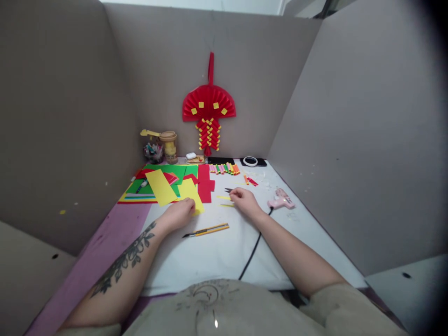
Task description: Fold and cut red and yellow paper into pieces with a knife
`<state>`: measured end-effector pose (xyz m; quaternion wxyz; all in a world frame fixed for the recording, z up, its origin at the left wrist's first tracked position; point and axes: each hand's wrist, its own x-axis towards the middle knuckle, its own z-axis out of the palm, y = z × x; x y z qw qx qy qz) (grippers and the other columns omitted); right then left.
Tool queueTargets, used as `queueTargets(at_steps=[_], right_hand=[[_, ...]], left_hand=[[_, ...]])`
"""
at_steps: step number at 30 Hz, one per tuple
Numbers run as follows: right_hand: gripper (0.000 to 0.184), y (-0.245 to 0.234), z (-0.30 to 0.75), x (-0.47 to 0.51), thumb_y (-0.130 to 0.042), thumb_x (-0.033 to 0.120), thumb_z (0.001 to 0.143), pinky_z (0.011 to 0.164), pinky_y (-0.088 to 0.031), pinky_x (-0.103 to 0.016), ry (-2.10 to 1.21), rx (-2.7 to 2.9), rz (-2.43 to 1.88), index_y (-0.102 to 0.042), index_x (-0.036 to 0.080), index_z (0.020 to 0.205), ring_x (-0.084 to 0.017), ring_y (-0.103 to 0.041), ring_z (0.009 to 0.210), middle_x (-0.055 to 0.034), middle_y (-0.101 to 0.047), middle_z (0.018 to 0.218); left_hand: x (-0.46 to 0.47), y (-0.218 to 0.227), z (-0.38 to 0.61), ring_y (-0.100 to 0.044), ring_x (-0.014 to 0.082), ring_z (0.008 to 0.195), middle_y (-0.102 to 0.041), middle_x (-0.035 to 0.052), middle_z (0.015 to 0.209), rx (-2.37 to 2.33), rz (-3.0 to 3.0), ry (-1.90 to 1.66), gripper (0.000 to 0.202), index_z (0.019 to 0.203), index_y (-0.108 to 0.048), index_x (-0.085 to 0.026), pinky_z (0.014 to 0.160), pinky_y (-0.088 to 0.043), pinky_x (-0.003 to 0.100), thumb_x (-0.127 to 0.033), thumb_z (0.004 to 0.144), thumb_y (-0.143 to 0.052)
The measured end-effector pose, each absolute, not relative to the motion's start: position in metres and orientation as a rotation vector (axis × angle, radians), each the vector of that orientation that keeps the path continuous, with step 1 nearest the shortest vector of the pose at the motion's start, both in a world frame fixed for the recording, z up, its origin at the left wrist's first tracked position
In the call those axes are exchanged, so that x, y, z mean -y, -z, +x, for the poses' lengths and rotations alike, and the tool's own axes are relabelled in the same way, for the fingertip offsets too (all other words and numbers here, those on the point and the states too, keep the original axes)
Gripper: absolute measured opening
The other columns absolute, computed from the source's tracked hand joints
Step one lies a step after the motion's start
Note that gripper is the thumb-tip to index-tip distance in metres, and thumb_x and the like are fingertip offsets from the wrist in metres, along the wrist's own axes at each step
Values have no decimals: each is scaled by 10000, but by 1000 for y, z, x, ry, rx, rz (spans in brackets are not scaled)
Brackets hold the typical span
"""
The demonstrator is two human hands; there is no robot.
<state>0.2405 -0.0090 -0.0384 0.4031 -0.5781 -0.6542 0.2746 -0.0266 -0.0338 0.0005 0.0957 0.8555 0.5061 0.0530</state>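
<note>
My left hand [179,211] is closed, fingers curled at the lower edge of a yellow paper sheet [189,190], and seems to grip it. A second yellow sheet [161,186] lies just beyond it on the coloured paper stack. My right hand [244,200] is pinched together; whatever sits between its fingertips is too small to make out. Dark pointed scissor blades [227,190] show beside its fingers, the rest hidden by the hand. Thin yellow strips [223,197] lie by those fingertips. Between my hands and nearer me rests a yellow utility knife [206,230].
Green paper [187,173] and red paper [205,189] lie behind my left hand. A row of small coloured paper rolls [224,169] sits at the back. A pink glue gun [281,199] with a black cord stands right. A red fan ornament [209,105] hangs on the grey partition.
</note>
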Motion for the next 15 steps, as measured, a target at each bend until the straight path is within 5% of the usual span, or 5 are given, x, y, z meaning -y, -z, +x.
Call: queueTargets(at_steps=[6, 15], right_hand=[[168, 48, 254, -2, -524, 215, 741, 700, -428, -262, -505, 1905, -1585, -681, 180, 791, -159, -579, 727, -27, -672, 785], [279, 38, 251, 14, -481, 80, 771, 928, -393, -317, -310, 2523, -1092, -723, 209, 822, -179, -549, 1020, -48, -663, 1085]], left_hand=[[29, -1, -36, -573, 180, 703, -636, 59, 850, -1569, 2489, -21, 202, 772, -566, -189, 572, -361, 268, -305, 822, -409], [27, 2, -39, -591, 207, 841, -620, 71, 958, -1490, 2525, -30, 239, 913, -607, -196, 701, -426, 276, -362, 767, -517]])
